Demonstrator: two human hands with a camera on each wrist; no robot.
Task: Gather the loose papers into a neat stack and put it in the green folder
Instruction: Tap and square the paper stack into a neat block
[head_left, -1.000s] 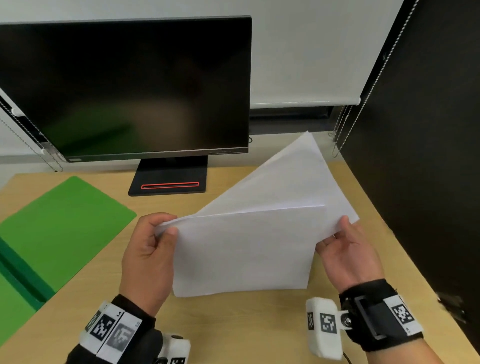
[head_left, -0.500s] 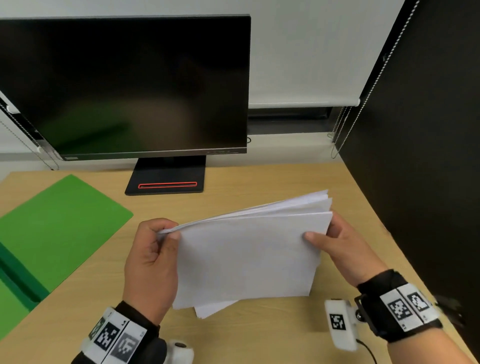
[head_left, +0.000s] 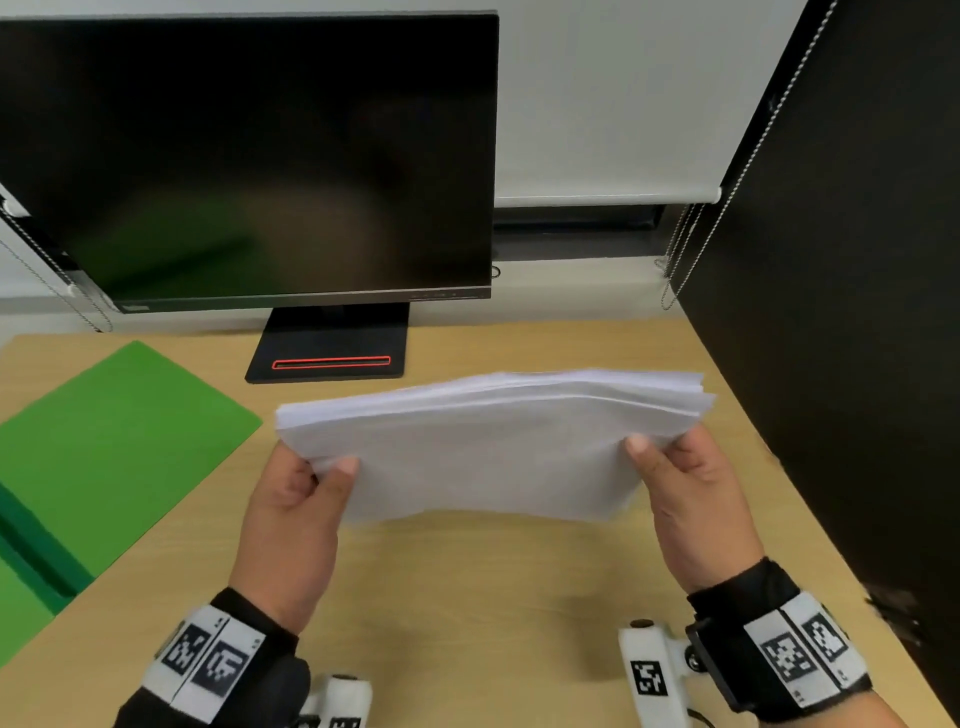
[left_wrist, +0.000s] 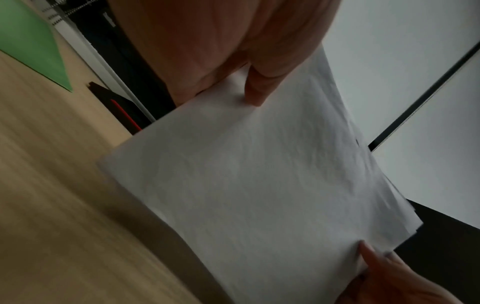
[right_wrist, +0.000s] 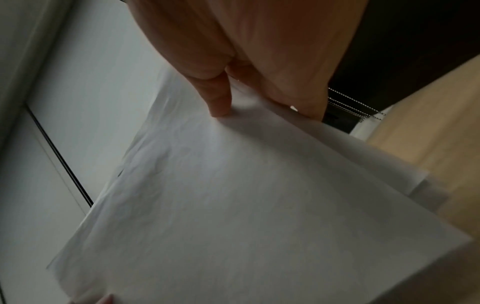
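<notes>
A stack of white papers (head_left: 483, 447) stands on its long edge over the wooden desk, tilted toward me. My left hand (head_left: 306, 493) pinches its left end, thumb on the near face. My right hand (head_left: 675, 473) pinches the right end the same way. The top edges are nearly level, with a few sheets fanned at the right corner. The left wrist view shows the papers (left_wrist: 259, 185) with my thumb pressed on them, and the right wrist view shows the same papers (right_wrist: 246, 205). The green folder (head_left: 114, 447) lies open on the desk to the left.
A dark monitor (head_left: 249, 156) on a black stand (head_left: 332, 353) sits behind the papers. A black partition (head_left: 857, 312) borders the desk on the right, with blind cords (head_left: 680, 249) hanging near it. Bare wooden desk (head_left: 467, 597) lies in front of me.
The loose tilted sheet has been brought down into the pile. Both hands turned the papers upright on the long edge, and the sheets now line up far more closely.
</notes>
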